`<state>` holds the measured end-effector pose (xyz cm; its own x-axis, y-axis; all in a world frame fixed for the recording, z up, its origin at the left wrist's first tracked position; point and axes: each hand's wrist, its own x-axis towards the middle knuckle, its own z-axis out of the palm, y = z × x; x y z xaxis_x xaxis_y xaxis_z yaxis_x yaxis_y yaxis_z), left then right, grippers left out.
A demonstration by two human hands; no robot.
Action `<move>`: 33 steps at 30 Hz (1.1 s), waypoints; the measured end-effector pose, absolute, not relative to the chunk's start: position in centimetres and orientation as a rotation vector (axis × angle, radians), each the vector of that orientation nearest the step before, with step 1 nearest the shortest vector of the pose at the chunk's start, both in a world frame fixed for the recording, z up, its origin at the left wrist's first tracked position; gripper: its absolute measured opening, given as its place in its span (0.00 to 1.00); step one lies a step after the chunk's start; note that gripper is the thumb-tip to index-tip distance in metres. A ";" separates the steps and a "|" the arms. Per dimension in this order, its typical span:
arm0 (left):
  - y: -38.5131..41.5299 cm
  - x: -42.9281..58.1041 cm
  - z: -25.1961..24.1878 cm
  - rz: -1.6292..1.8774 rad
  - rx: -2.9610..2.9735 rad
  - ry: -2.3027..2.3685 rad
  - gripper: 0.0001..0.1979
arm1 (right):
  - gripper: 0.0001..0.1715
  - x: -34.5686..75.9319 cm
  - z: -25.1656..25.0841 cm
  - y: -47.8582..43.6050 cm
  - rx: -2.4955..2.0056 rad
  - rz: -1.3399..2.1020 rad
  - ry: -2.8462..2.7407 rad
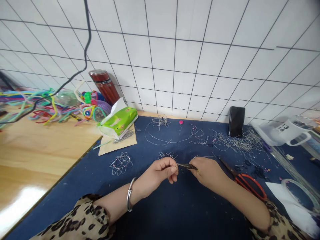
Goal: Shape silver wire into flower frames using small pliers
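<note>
Over the dark blue mat, my left hand [163,170] is closed in a pinch on what looks like a thin wire, mostly hidden by the fingers. My right hand [206,170] wraps round the handles of a pair of pliers [185,165]. The pliers' jaws point left and meet the left fingertips. Just behind my left hand lies a flower-shaped wire piece [168,155], partly covered. Another looped wire flower [121,163] rests farther left. Orange-handled scissors [250,185] lie beside my right forearm.
A tissue pack [119,121] sits at the left on brown card, near a red flask [104,87] and colourful pipe cleaners [52,108]. Tangled wire [246,140] covers the mat's right side. A phone [236,121] leans on the wall; a white mug [291,130] stands farther right.
</note>
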<state>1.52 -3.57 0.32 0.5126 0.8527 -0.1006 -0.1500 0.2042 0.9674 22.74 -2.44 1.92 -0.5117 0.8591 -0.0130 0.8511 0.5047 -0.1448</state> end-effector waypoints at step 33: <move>1.1 -2.0 -1.1 0.889 2.031 1.306 0.04 | 0.12 23.5 0.5 -0.9 -1.699 0.203 -2.664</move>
